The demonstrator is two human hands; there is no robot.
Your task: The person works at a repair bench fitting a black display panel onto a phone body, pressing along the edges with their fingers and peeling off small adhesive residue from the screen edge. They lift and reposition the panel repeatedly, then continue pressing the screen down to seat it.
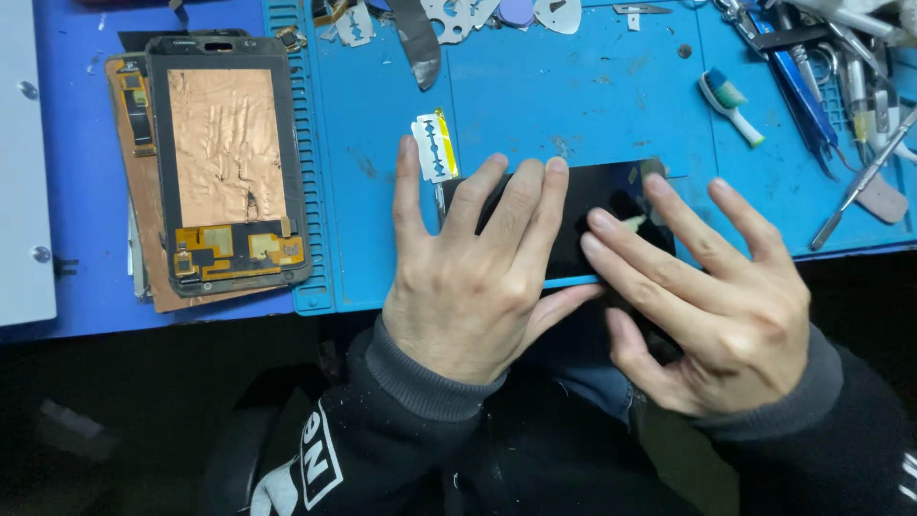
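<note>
A black glossy phone panel (597, 196) lies flat on the blue work mat (573, 105) near its front edge. My left hand (473, 277) rests spread on the panel's left half, fingers pointing away from me. My right hand (712, 296) lies on the panel's right half, its fingers angled up-left and fingertips pressing the dark surface. Neither hand grips anything. Just beyond my left index finger lies a razor blade (435, 145) in a white and yellow wrapper.
A disassembled phone frame with copper foil backing (227, 158) lies on the left over a flat copper-coloured sheet. A toothbrush (731, 105) rests at the right. Tweezers and metal tools (841, 86) crowd the far right. Metal pry picks (458, 17) lie at the back.
</note>
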